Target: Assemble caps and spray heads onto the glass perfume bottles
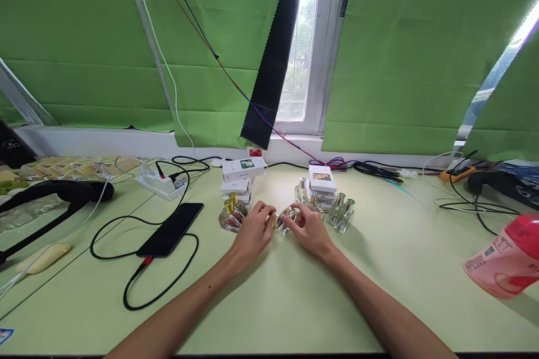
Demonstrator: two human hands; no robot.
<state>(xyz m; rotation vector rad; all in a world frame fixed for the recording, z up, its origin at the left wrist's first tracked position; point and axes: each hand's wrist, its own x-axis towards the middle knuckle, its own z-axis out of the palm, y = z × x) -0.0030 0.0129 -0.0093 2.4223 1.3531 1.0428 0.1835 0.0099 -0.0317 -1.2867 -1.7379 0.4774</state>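
In the middle of the table, my right hand (310, 229) has its thumb and fingers closed on a small round glass perfume bottle (285, 221). My left hand (254, 231) is closed beside it, fingertips pinched on a small gold cap (275, 221), mostly hidden by the fingers. Just left of that hand stand perfume bottles with gold caps (229, 215). Beyond my right hand are silver-capped bottles, one clear bottle (301, 189) among them. Two slim rectangular bottles (341, 213) sit to its right.
White boxes are stacked behind the bottles at left (243, 168) and right (322, 178). A black phone (172, 230) with a looping cable lies at left, near a power strip (164, 184). A pink-red canister (505, 258) stands far right. Cables (370, 169) run along the back.
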